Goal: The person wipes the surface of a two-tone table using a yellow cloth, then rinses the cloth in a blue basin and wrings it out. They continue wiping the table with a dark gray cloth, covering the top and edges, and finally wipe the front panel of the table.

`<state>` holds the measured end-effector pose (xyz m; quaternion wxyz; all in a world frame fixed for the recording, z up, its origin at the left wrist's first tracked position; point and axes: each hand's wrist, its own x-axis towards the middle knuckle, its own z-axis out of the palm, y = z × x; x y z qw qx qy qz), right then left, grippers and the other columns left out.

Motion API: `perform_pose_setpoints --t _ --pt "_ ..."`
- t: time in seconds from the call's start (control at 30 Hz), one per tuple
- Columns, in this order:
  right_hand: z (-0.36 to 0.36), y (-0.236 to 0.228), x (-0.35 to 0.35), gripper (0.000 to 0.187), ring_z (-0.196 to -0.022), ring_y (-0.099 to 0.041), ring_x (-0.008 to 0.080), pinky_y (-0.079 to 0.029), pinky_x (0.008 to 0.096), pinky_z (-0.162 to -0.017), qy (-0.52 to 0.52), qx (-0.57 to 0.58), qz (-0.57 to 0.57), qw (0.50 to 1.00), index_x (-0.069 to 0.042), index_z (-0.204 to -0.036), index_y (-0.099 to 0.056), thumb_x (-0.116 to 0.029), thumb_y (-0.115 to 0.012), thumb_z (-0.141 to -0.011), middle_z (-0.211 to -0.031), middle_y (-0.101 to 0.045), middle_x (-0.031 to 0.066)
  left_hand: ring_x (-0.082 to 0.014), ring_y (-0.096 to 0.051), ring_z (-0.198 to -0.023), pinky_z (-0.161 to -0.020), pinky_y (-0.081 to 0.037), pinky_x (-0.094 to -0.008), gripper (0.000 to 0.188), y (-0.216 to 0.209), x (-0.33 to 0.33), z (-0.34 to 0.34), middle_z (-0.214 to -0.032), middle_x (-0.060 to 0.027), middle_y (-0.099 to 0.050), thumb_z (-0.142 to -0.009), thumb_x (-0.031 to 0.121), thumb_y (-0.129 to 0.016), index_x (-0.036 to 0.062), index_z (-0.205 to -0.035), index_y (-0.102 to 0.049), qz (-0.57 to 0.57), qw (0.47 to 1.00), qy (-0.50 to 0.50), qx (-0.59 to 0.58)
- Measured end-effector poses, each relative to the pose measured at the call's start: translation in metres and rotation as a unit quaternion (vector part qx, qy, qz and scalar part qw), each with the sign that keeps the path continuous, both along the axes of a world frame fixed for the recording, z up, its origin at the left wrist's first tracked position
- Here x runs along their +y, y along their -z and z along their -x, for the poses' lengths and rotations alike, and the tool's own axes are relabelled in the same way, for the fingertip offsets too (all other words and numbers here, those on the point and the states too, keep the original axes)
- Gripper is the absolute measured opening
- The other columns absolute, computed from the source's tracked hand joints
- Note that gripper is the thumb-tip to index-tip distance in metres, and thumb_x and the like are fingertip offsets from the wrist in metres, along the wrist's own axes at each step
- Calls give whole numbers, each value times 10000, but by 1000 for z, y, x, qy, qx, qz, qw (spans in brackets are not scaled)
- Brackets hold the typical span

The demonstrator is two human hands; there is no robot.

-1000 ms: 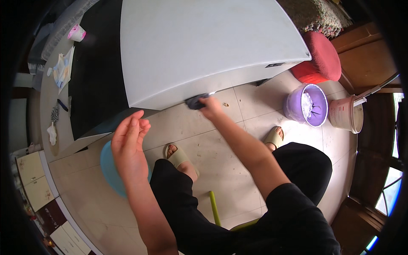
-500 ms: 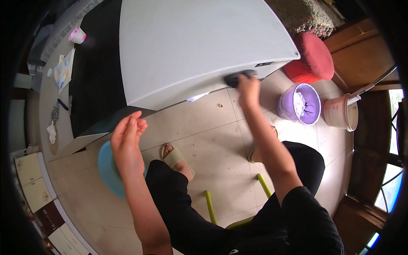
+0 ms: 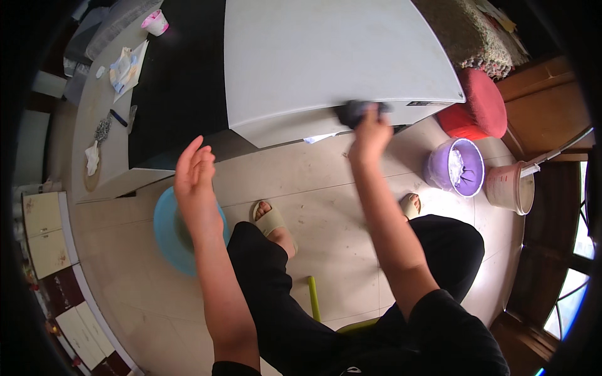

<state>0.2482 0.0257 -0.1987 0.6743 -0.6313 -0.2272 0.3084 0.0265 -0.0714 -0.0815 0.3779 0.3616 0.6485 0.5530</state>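
Note:
My right hand [image 3: 371, 136] grips a dark cloth [image 3: 352, 114], smeared by motion. The cloth lies against the front edge of a large white cabinet-like box [image 3: 338, 50] with a smooth top. My left hand [image 3: 195, 178] hangs in the air with its fingers stretched out, holding nothing. Partly hidden below it, on the floor, is a light blue basin [image 3: 168, 241]. A bit of white paper or cloth [image 3: 318, 138] pokes out under the box's front.
A purple bin [image 3: 439, 169], a pinkish bucket [image 3: 501, 191] and a red stool [image 3: 480, 103] stand at the right. On the left, a black-topped counter [image 3: 175, 94] bears a pink-and-white cup [image 3: 155, 23] and papers [image 3: 128, 69]. A green seat leg [image 3: 314, 297] shows between my legs.
The cloth in my right hand has slid left along the box's front edge. My left hand's fingers have straightened and risen. The whole view has shifted, moving the surroundings rightward.

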Motion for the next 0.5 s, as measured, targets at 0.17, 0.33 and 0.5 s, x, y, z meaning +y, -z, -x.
perform_pose_setpoints --t 0.17,0.33,0.5 --pt "95 -56 -49 354 -837 -540 140 -476 289 -713 -353 246 96 898 31 -1027 -490 -280 -526 -860 -939 -555 77 -169 -490 -1019 -824 -418 -282 474 6 3 -23 -1188 -121 -462 -776 70 -602 81 -1223 -446 11 990 137 25" --pt "59 -87 -62 550 -973 -525 182 -421 321 -873 -569 350 22 744 -11 -1250 -395 -434 -368 -900 -1159 -476 105 -112 -526 -875 -748 -434 -225 278 16 8 -5 -913 -40 -574 -729 -14 -624 -11 -997 -551 -31 995 42 -87" --pt "-53 76 -29 224 -783 -530 218 -486 292 -690 -150 510 133 836 -5 -1017 -509 -168 -427 -889 -913 -520 152 -130 -529 -902 -809 -424 -262 311 10 12 4 -1002 -63 -551 -775 52 -613 -2 -1066 -518 -102 984 -74 -124"
